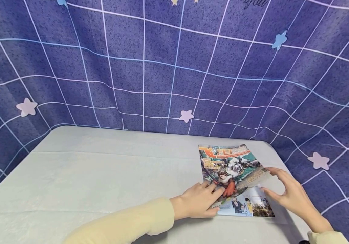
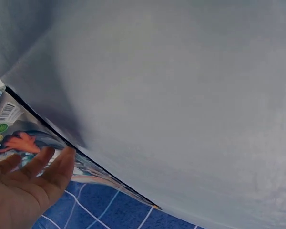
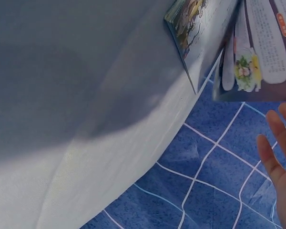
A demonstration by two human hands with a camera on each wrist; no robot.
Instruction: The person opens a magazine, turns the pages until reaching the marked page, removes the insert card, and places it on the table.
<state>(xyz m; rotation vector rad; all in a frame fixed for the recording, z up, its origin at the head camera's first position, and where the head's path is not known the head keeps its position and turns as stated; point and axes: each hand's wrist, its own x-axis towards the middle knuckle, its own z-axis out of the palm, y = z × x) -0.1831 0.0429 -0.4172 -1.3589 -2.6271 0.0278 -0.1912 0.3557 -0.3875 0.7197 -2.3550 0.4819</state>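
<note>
A magazine (image 1: 235, 166) with a colourful illustrated cover lies at the right part of the table, its cover lifted along the right side. Below the cover a printed page (image 1: 244, 206) with cartoon figures shows. My left hand (image 1: 197, 200) rests on the cover's lower left, by the spine, fingers relaxed; the left wrist view shows this hand (image 2: 33, 183) over the red part of the cover (image 2: 20, 142). At the lifted right edge is my right hand (image 1: 293, 195), thumb and fingers spread. In the right wrist view its fingers (image 3: 281, 143) are extended below a printed page (image 3: 267, 52).
A pale cloth covers the table (image 1: 101, 176). Behind and to the right hangs a blue curtain (image 1: 125, 74) with a line grid and stars, reaching down to the table's back and right edges.
</note>
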